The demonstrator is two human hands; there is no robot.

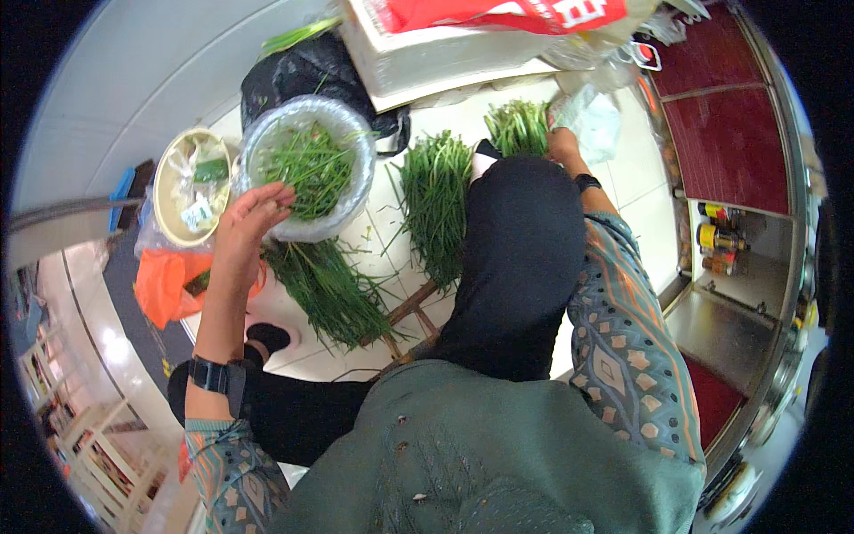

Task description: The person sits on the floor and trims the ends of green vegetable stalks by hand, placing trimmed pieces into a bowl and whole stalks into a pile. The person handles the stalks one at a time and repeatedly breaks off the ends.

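My left hand (257, 207) hovers over the near-left rim of a bucket (365, 180) lined with clear plastic. Its fingers are loosely stretched out, and I see nothing in them. Inside the bucket lie loose green trimmings (313, 170). Beyond my right knee, my right hand (564, 143) is beside a bundle of Chinese chives (520, 127) and a pale plastic bag (590, 123). Its fingers are partly hidden, so a grip cannot be made out. Between bucket and knee lies a second chive bundle (437, 200); a third chive bundle (327, 290) lies nearer me.
Left of the bucket stands a cream basin (160, 193) with plastic wrappers, above an orange bag (160, 287). A black bag (293, 73) and a white foam box (454, 63) stand behind. On the right is an open cabinet (740, 287) holding bottles (717, 237). Chive scraps litter the tiled floor (373, 230).
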